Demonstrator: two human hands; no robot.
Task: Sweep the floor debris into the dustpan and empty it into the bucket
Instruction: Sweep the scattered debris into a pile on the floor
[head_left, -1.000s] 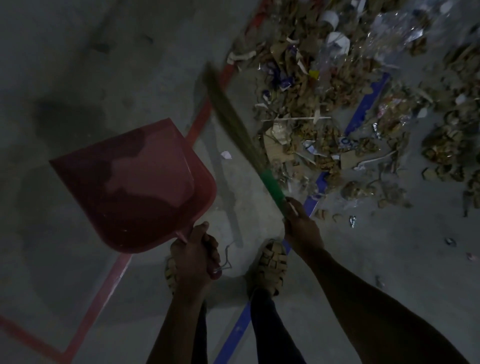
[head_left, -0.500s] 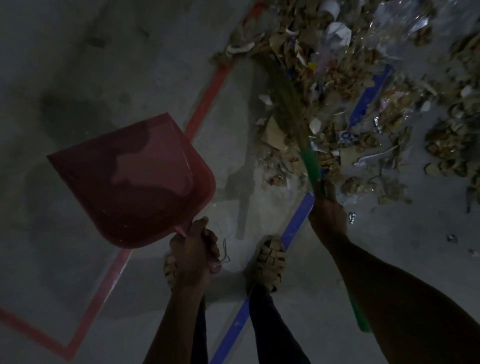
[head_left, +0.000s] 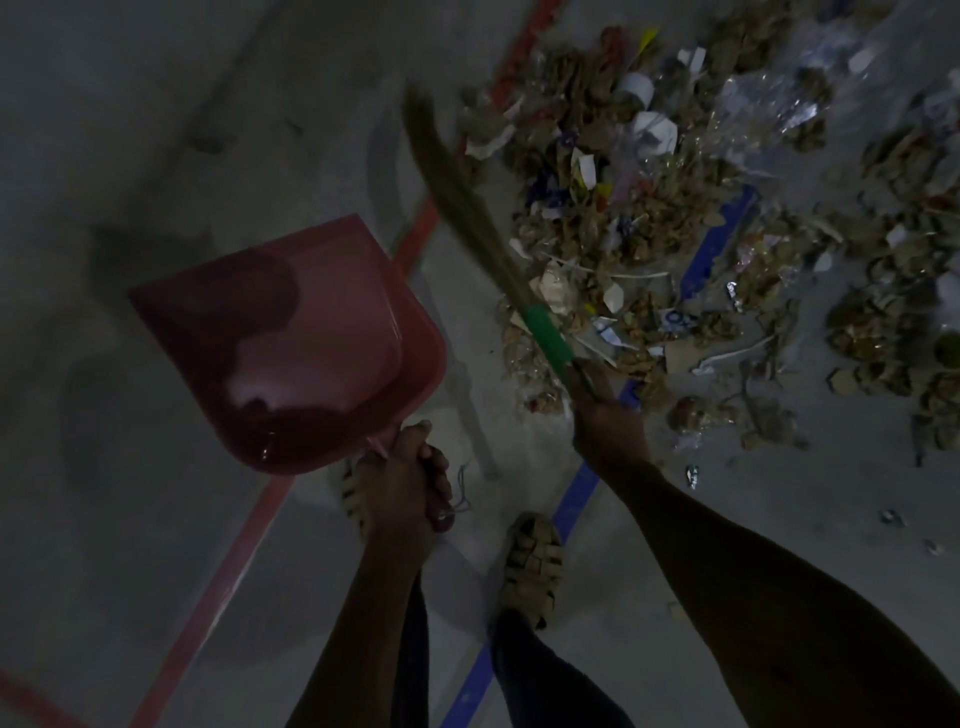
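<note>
sweeping is at an early stage, judging by how things lie. debris (head_left: 675, 249), mostly torn cardboard, paper scraps and clear plastic, is spread thickly over the upper right of the frame and reaches the right edge, with a few stray bits on the floor (head_left: 156, 130) at lower right.

dustpan (head_left: 291, 348), red, sits left of centre. it looks held up off the floor rather than set down, though the dim light makes that hard to be sure of. its inside shows only a shadow and a pale sheen, no litter that i can make out, so nothing seems to have been collected into it yet.

left hand (head_left: 400, 483) is below the pan at lower centre, fingers clamped round the dustpan's handle. right hand (head_left: 608, 421) is right of centre, fingers wrapped round the broom (head_left: 467, 208) just below its green band. the blurred bristles slant toward the top centre, at the left edge of the pile, near a red floor line (head_left: 415, 239).

no bucket is in view, so the emptying step is clearly not yet done.

what is left, as i judge it: gather the loose spread into a tighter heap, lower the pan's lip to the floor beside it, brush the debris in, and carry it to the bucket, probably in several loads given how much lies there.
</note>
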